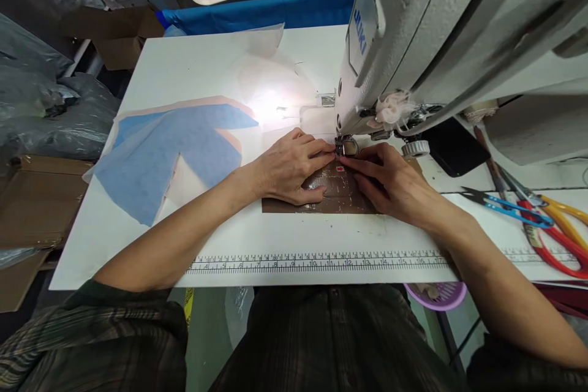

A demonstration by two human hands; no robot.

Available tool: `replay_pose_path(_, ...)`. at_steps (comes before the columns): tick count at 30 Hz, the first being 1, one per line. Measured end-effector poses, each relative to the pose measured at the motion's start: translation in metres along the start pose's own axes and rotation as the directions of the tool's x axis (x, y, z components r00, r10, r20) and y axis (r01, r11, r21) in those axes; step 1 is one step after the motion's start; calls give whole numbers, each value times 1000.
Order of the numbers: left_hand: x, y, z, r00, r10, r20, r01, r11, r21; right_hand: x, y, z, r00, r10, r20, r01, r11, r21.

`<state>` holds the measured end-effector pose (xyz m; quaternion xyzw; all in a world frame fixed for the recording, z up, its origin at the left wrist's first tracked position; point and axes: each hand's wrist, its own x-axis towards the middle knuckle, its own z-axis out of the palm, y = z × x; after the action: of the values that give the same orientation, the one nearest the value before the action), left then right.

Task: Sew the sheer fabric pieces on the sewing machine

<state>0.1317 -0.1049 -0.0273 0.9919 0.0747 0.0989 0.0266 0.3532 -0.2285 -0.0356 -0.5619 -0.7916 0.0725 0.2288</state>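
A white sewing machine stands to the right, its presser foot down between my hands. My left hand lies flat with its thumb apart, fingertips just left of the foot. From the other side my right hand reaches in, its index fingertip close in front of the foot and its thumb apart. Under both hands is a brown, tape-covered plate with a small red mark. Thin sheer fabric spreads left of the foot; how much lies under my fingers is hard to see.
Blue and pale pink cut fabric pieces lie on the white table at left. A printed ruler runs along the front edge. Blue snips, red-handled scissors and a black phone-like slab are at right.
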Motion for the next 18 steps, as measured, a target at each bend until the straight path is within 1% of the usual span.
replay_pose_path(4,2,-3,1,1000,-3,12,3,1000,27,3,0,-18,989,107,101,-115,990,82)
replay_pose_path(7,2,-4,2,1000,-5,8,5,999,47,3,3,-29,979,143,146,-171,965,199)
replay_pose_path(9,2,-5,3,1000,-4,-2,4,998,59,4,10,-31,974,149,170,-193,939,285)
replay_pose_path(11,2,-6,4,1000,-4,-8,4,998,65,5,18,-28,966,177,188,-232,913,335)
replay_pose_path(13,2,-6,5,1000,-8,-9,9,998,70,8,26,-22,956,252,149,-288,902,323)
replay_pose_path(15,1,-7,7,1000,-14,-12,15,997,76,11,29,-16,944,320,77,-329,903,275)
replay_pose_path(16,1,-7,7,1000,-16,-14,17,997,79,12,29,-14,941,336,52,-337,907,252)
replay_pose_path(18,1,-6,8,1000,-23,-19,24,996,82,12,25,-13,940,335,60,-339,913,227)
